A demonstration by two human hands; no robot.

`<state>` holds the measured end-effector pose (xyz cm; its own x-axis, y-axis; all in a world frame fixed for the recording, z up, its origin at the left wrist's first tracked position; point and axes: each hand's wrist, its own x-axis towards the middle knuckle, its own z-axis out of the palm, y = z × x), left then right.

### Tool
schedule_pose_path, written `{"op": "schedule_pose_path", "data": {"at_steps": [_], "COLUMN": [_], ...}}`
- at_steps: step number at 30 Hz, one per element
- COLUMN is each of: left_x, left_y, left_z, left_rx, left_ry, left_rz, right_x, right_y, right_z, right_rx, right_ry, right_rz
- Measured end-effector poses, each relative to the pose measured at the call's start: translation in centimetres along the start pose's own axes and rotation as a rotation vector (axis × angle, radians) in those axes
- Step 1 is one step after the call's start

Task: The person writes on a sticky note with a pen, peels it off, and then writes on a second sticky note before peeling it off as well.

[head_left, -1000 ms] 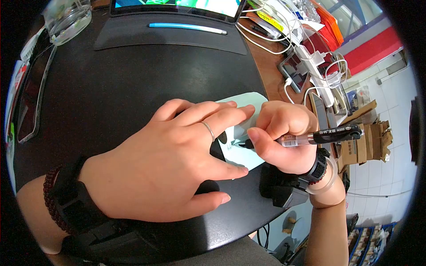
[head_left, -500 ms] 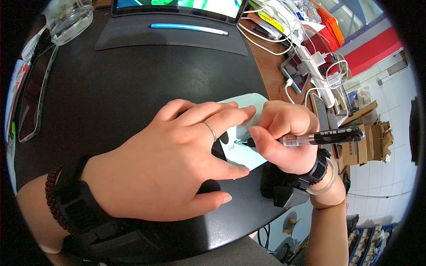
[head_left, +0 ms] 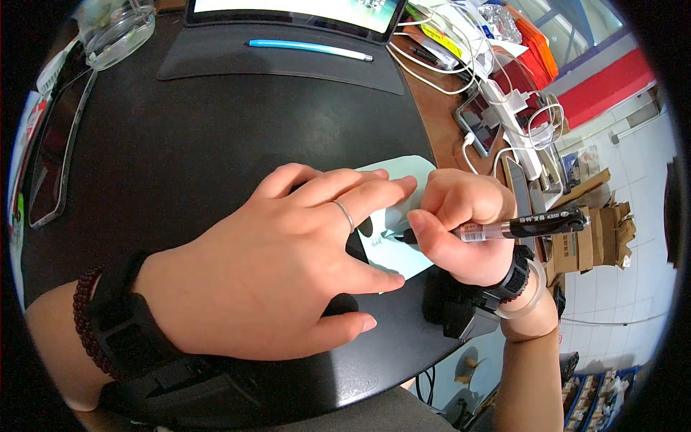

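Note:
A small pale-green sheet of paper (head_left: 410,263) lies on the black tabletop, with a few tiny handwritten marks near its left edge. My left hand (head_left: 288,252) rests over the paper's left side, fingers stretched and spread, with fingertips pressing on the sheet. It wears a ring. My right hand (head_left: 464,223) grips a black-and-clear gel pen (head_left: 547,223), its fingers curled round the barrel. The pen's tip meets the paper just right of the marks. Part of the sheet is hidden under both hands.
A tablet (head_left: 295,25) stands at the back, with a blue-and-white stylus (head_left: 309,49) on its cover flap. A glass jar (head_left: 119,43) and a phone (head_left: 61,151) sit at left. A white power strip (head_left: 511,122) with cables lies at right, cardboard boxes (head_left: 597,237) beyond.
The tablet's picture has changed from mostly green to mostly white. The handwritten marks look slightly more extended. Both hands hold nearly the same positions, with the pen still on the paper.

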<state>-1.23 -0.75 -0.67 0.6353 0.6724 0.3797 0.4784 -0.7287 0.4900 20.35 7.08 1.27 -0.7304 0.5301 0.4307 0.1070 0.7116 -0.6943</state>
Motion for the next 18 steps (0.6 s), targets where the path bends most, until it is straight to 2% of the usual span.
{"op": "schedule_pose_path", "data": {"at_steps": [18], "left_x": [-0.07], "left_y": [0.04], "left_z": [0.14], "left_rx": [-0.011], "left_ry": [0.006], "left_rz": [0.008], "right_x": [-0.07], "right_y": [0.04], "right_z": [-0.15], "right_rx": [-0.027], "right_ry": [-0.018], "right_rz": [-0.011]}}
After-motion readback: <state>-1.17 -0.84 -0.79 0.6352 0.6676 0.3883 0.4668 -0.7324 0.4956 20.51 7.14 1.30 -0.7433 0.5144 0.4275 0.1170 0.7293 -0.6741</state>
